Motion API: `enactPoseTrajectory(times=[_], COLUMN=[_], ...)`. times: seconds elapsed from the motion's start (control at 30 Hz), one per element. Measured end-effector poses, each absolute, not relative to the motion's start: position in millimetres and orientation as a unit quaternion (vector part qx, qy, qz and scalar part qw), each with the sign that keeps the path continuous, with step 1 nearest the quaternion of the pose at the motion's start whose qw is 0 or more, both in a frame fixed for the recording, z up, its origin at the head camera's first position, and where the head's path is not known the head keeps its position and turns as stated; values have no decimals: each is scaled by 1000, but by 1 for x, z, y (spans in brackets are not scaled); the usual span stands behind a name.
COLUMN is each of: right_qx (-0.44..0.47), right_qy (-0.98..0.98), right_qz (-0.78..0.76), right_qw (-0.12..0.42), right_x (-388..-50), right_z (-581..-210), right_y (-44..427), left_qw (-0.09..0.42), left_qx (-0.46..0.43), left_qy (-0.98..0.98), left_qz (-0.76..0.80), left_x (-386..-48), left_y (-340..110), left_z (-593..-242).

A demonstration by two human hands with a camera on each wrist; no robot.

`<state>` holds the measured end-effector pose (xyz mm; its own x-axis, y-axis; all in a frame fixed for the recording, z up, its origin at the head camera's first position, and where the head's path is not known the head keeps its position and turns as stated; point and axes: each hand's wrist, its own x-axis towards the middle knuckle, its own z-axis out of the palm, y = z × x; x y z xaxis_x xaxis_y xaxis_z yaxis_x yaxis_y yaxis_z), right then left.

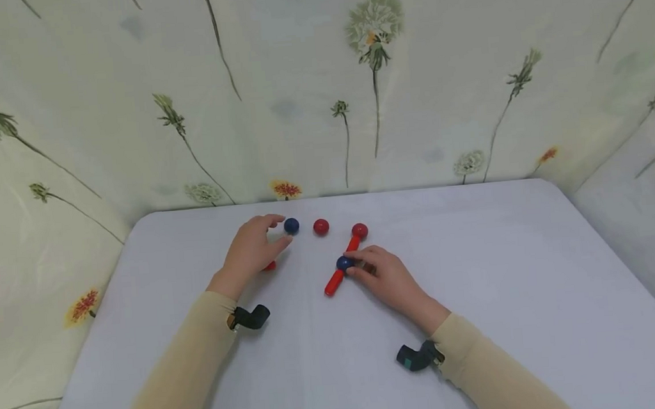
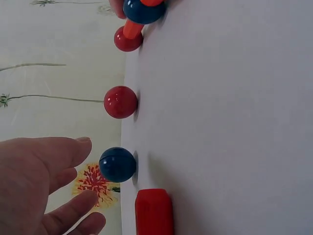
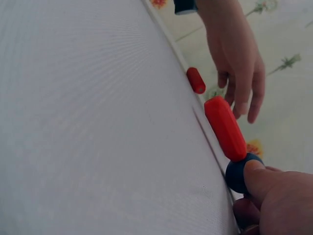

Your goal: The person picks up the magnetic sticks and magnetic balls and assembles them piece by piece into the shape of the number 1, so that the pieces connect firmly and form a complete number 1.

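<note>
My right hand (image 1: 390,280) pinches a dark blue ball (image 1: 344,263) between thumb and fingers. A red rod (image 1: 334,283) sticks out of that ball toward me; another red rod (image 1: 353,243) runs from its far side to a red ball (image 1: 360,230). To the left, my left hand (image 1: 252,247) is spread with its thumb apart, near a loose blue ball (image 2: 117,164). No finger closes round this ball in the left wrist view. Partly hidden beneath the left hand in the head view lies a loose red rod (image 3: 195,80).
A single red ball (image 1: 321,227) sits between the loose blue ball and the joined pieces. All of it is on a white table (image 1: 511,267), near the back edge. Behind the table hangs a curtain (image 1: 296,104) with a dandelion print.
</note>
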<state>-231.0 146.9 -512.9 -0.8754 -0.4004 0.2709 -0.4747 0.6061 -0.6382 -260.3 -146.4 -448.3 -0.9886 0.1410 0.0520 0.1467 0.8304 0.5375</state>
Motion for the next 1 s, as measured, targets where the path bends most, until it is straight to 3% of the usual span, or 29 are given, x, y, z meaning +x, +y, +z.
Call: enactPoseTrajectory(times=[0.5, 1.0], right_qx=[238, 238], right_qy=[-893, -897], right_qz=[380, 368], right_qw=[44, 57], right_x=[-219, -226], right_z=[-513, -508], right_y=[143, 144], left_qw=[-46, -35], left_qx=[-86, -71], left_qy=[-969, -972], left_qz=[-226, -222], left_x=[-283, -290], left_y=[-138, -131], left_z=[-450, -451])
